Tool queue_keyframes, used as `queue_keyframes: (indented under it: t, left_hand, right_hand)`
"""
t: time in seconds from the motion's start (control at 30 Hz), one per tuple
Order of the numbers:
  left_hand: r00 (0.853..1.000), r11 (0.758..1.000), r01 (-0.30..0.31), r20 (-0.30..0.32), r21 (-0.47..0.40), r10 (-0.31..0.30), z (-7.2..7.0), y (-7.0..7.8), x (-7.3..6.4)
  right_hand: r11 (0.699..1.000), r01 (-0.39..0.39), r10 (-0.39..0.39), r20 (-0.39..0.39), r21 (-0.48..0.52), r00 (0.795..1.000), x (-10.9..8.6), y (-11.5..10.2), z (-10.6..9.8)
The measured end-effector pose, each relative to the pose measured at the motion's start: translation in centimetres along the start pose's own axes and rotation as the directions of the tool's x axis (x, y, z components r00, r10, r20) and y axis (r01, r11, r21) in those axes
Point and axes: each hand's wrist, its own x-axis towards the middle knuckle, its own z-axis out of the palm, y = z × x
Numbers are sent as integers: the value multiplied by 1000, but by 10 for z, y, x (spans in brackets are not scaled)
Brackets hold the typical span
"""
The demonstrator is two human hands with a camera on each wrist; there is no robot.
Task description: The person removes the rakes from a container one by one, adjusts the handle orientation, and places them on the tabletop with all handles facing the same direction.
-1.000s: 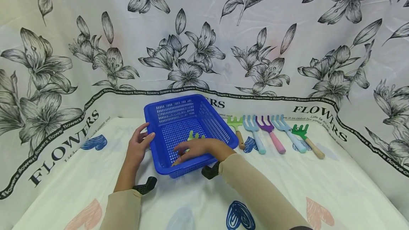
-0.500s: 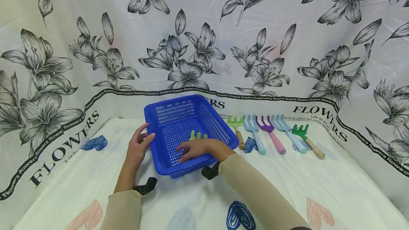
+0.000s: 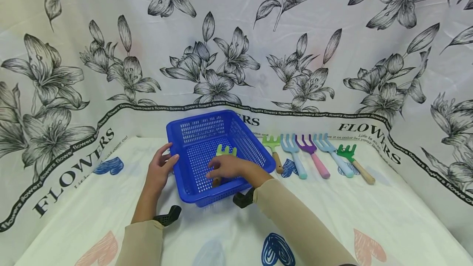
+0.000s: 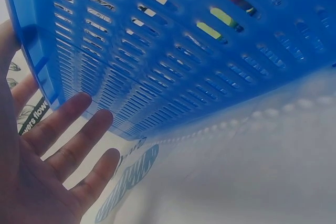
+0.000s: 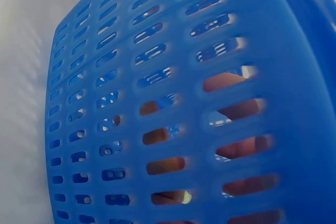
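A blue slotted plastic basket (image 3: 187, 151) stands tilted to the view on the cloth. My left hand (image 3: 160, 165) holds its left rim, the thumb over the edge. In the left wrist view the other fingers (image 4: 79, 140) spread outside the wall. Inside the basket, a light green garden rake (image 3: 226, 151) with a wooden handle lies tines away from me. My right hand (image 3: 229, 166) reaches over the near rim, fingers bent at the handle, much of which it covers. Through the slots in the right wrist view, the wooden handle (image 5: 156, 137) and fingers (image 5: 241, 148) show in parts.
Right of the basket several garden hand rakes lie in a row: light green (image 3: 272, 143), light blue (image 3: 292, 147), purple with pink handle (image 3: 308, 147), another light blue (image 3: 327, 147), dark green (image 3: 347, 153). A white heart-patterned cloth (image 3: 221, 233) covers the table; a flowered curtain (image 3: 236, 89) hangs behind.
The light green rake in the basket has turned, tines now farther from me and its handle end shifted right. The right hand moved slightly with it; the left hand and basket stayed put.
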Motion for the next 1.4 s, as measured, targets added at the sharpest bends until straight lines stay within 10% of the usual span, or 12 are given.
queue_keyframes:
  t: [0.47,1.03,1.4]
  left_hand:
    - [1000,1000,-14,10,-9,14,-1,-1,1]
    - [999,999,-28,-16,15,28,2,-6,3]
    - [1000,999,-24,-18,21,24,1,-7,2]
  right_hand:
    - [996,26,-6,-230,83,973,4,2,-3]
    - [979,42,79,-568,198,819,-4,6,-11]
    - [980,-36,148,-597,195,789,-19,20,-29]
